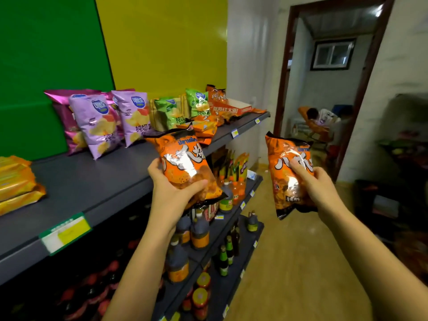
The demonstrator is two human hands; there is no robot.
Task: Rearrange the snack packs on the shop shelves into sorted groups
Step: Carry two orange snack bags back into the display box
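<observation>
My left hand (170,185) grips an orange snack pack (185,163) just off the front edge of the grey top shelf (88,181). My right hand (316,181) holds a second orange snack pack (286,172) out over the aisle, clear of the shelf. On the shelf stand purple chip bags (98,123), then green chip bags (169,112), with more orange packs (216,98) and an orange carton at the far end. Yellow-gold packs (16,181) lie at the shelf's near left.
Lower shelves (231,218) carry dark bottles and jars. Price tags (66,231) clip along the shelf edges. The wooden aisle floor (301,262) runs to a doorway (324,89), where a person sits in the far room. A dark stand fills the right side.
</observation>
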